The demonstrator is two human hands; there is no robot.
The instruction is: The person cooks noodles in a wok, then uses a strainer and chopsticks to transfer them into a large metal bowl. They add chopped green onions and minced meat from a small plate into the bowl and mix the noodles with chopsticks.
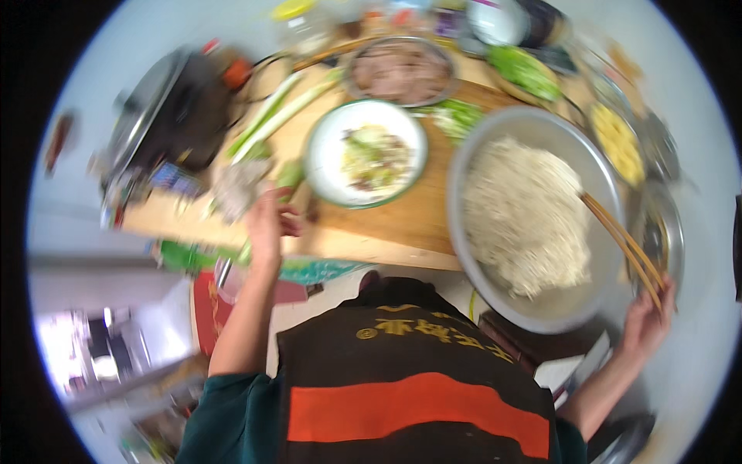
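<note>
My right hand [646,319] grips a pair of wooden chopsticks [626,246] at the right. Their far tips reach into the pale noodles [530,217], heaped in a large grey metal basin [459,203]. Over the left part of the wooden table, my left hand [271,223] holds nothing, its fingers apart. Close to it lie a crumpled greyish bag or cloth [237,188], too blurred to tell, and a green vegetable piece [288,177]. Between the hands stands a white bowl with a green rim [324,151], with chopped, seasoning-like bits [377,159] inside.
A metal bowl of sliced meat [403,69] sits behind the white bowl. Leek-like stalks [284,116] and a dark lidded cooker [179,110] are at left. Chopped greens [458,119], a bowl of lettuce-like leaves [524,72] and a dish of yellow pieces [617,145] surround the basin.
</note>
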